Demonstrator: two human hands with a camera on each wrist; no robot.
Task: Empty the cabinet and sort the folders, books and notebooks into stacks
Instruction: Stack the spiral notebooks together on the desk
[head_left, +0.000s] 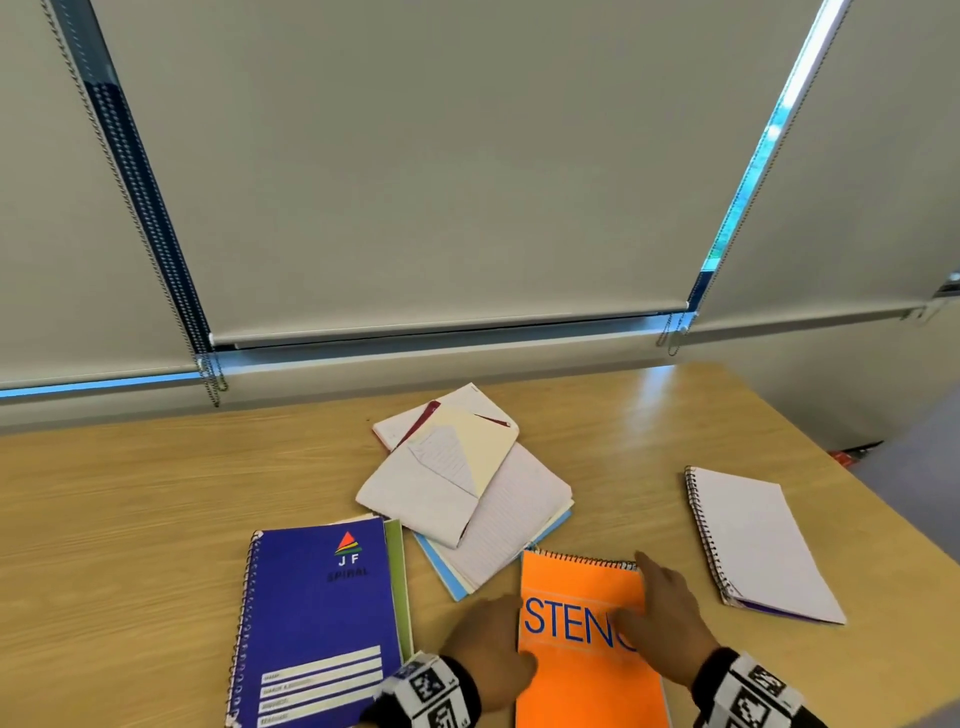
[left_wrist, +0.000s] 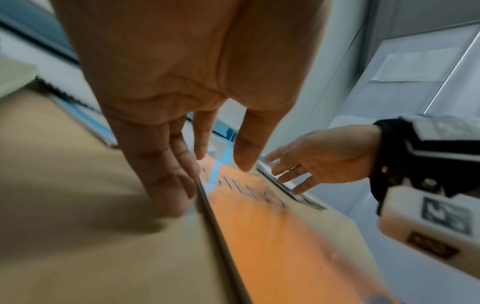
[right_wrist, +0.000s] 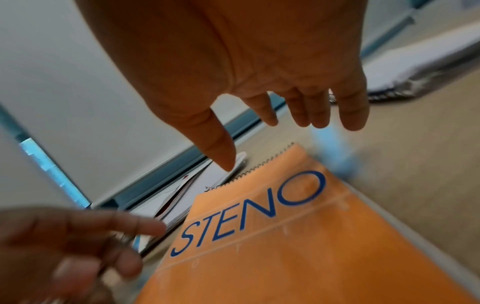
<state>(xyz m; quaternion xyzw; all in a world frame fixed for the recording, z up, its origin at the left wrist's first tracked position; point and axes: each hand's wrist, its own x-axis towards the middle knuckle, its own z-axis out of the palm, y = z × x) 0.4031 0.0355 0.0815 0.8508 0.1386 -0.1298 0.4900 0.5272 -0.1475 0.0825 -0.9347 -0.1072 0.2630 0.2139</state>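
Observation:
An orange spiral notebook (head_left: 576, 686) marked STENO lies flat on the wooden table (head_left: 130, 519) at the near edge, between my hands. My left hand (head_left: 506, 639) is at its left edge, with straight fingers (left_wrist: 179, 185) down against that edge and the thumb over the cover (left_wrist: 272, 236). Over the notebook's top right corner my right hand (head_left: 644, 592) is spread and relaxed, holding nothing; in the right wrist view its fingers (right_wrist: 311, 117) hover above the cover (right_wrist: 298, 257). A blue JF spiral notebook (head_left: 317, 618) lies to the left on a green-edged one (head_left: 397, 571).
A loose pile of open notebooks and papers (head_left: 467, 488) lies behind the orange notebook, mid-table. A white spiral notebook (head_left: 758, 540) lies at the right near the table's slanted edge. Drawn window blinds (head_left: 441, 182) with hanging bead chains (head_left: 213, 384) stand behind the table.

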